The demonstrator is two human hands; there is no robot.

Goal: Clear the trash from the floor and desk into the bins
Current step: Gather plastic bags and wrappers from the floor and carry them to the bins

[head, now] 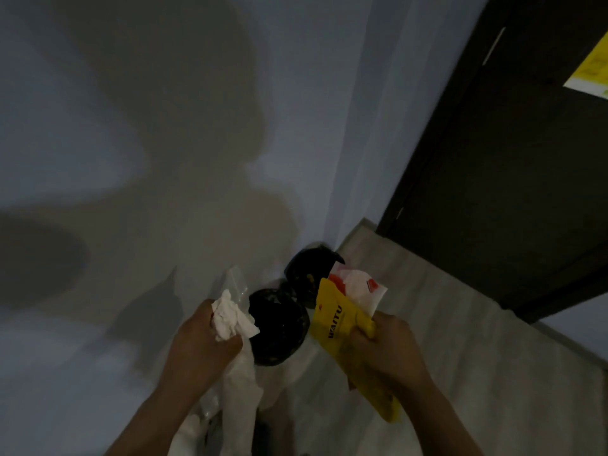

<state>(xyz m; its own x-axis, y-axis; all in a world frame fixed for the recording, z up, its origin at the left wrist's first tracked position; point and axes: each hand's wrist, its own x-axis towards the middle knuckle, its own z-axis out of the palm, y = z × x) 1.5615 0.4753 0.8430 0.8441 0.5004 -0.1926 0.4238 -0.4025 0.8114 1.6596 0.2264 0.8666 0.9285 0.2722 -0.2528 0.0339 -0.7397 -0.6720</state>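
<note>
Left hand (204, 343) grips tissue (230, 315); right hand (385, 347), wrapper (332, 320); pale floor (460, 324), perhaps wood; dark door (493, 159).

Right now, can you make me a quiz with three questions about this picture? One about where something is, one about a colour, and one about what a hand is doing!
1. Where do the round black bins stand?
A. On a chair
B. Low down beside the pale wall, beyond the hands
C. On a shelf

2. What colour is the flat plastic packet with letters on it, in the right hand?
A. Yellow
B. Green
C. Blue

3. What is the left hand doing?
A. Lying flat and empty
B. Gripping crumpled white tissue paper
C. Pointing upward

Answers:
1. B, the bins sit at the foot of the wall, seen between the two hands.
2. A, the packet is plainly yellow.
3. B, its fingers curl round the tissue paper.
</note>
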